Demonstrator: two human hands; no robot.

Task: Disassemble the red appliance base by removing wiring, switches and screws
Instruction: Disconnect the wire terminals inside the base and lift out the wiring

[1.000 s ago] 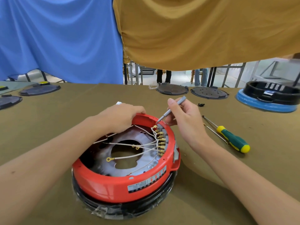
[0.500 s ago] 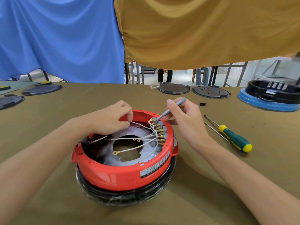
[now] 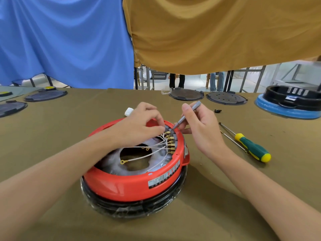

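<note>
Red appliance base (image 3: pixel 132 185): centre of the olive-covered table (image 3: pixel 69 136), open side up, seated on a black ring wrapped in clear film (image 3: pixel 132 208)
Terminal block (image 3: pixel 171 141): inside the right rim, a row of brass connectors with white wires (image 3: pixel 149 153) fanning left; one loose ring lug (image 3: pixel 123 161) lies over the central hole
Left hand (image 3: pixel 139 124): over the far rim, fingertips pinching at the farthest connector
Right hand (image 3: pixel 199 129): grips a slim grey screwdriver (image 3: pixel 186 114), tip down at the block's far end
Green-and-yellow screwdriver (image 3: pixel 250 147): on the table, right of the base
White cap (image 3: pixel 128 112): beyond the base
Black discs (image 3: pixel 186 94): far edge
Blue-rimmed black housing (image 3: pixel 288 103): far right
</note>
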